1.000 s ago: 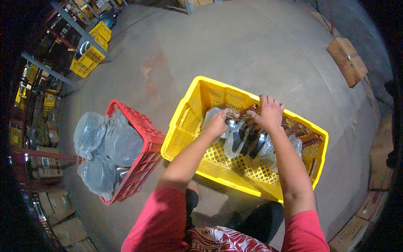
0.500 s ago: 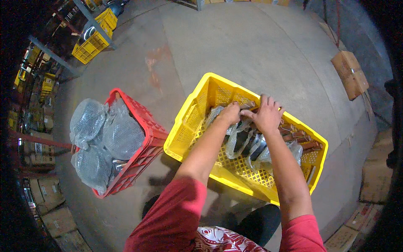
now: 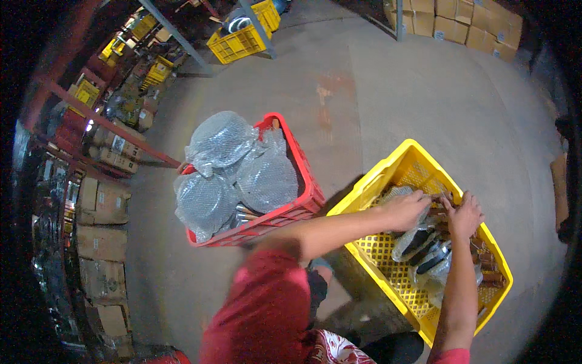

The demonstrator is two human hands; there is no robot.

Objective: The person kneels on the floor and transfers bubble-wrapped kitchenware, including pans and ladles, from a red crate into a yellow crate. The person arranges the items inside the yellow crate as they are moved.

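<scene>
A yellow crate (image 3: 379, 296) stands at the right, holding dark round pans (image 3: 431, 258) partly wrapped in bubble wrap (image 3: 402, 244). Their brown handles (image 3: 488, 276) lie along its far right side. My left hand (image 3: 407, 210) reaches in over the near left rim, its fingers closed near the far end of the row; what they grip is hidden. Close beside it, my right hand (image 3: 465, 217) is by the right rim, thumb toward the left hand and fingers apart. Left of the yellow crate, a red crate (image 3: 306, 203) is heaped with round bubble-wrapped bundles (image 3: 267, 179).
Cardboard boxes (image 3: 102, 242) line the left side beside racks with red beams (image 3: 115, 128). Another yellow crate (image 3: 237, 45) stands at the far left by a grey post (image 3: 257, 27). More boxes (image 3: 451, 27) are stacked at the back right.
My view has swung left, so both crates appear farther right. My left forearm now lies more level across the picture. Both hands remain over the pans in the yellow crate.
</scene>
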